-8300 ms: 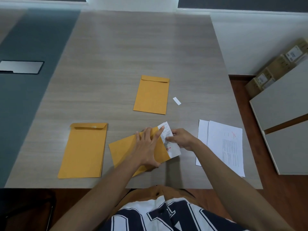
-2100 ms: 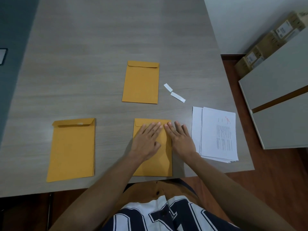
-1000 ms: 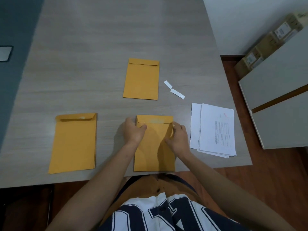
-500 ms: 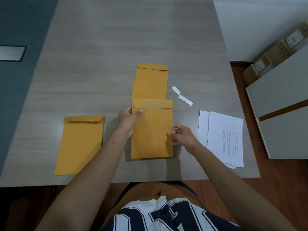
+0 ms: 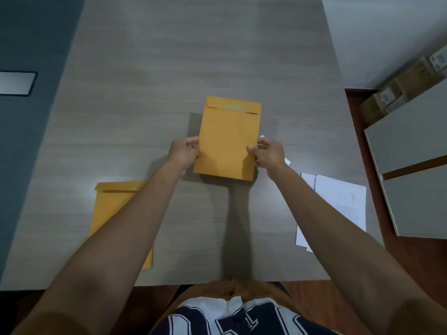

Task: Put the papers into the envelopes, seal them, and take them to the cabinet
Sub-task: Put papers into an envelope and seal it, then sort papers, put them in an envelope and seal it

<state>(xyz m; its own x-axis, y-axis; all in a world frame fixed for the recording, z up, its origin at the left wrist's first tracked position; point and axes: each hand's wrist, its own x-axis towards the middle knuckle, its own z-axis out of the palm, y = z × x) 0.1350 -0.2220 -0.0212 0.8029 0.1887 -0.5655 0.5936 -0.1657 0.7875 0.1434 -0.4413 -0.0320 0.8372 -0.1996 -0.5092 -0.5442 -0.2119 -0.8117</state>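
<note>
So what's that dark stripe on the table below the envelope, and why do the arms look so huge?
Head view: the stripe is a soft shadow on the table, and another lies left of the envelope, so light likely falls from above right. Head view too: the wide-angle lens swells the near arms.

We've got the envelope (image 5: 229, 139) up over the middle of the table (image 5: 169, 68), manila, upright to us and tipped a touch clockwise, flap folded down along its far end. The left grip (image 5: 185, 152) pinches its left long edge and the right grip (image 5: 268, 153) its right long edge, both low down. A second envelope (image 5: 113, 209) lies flat near the left front corner, flap end away from us, partly hidden by the forearm. The papers (image 5: 343, 204), a white stack with print and a red mark on top, lie flat by the right edge. The pale cabinet (image 5: 411, 146) stands just off that side.
</note>
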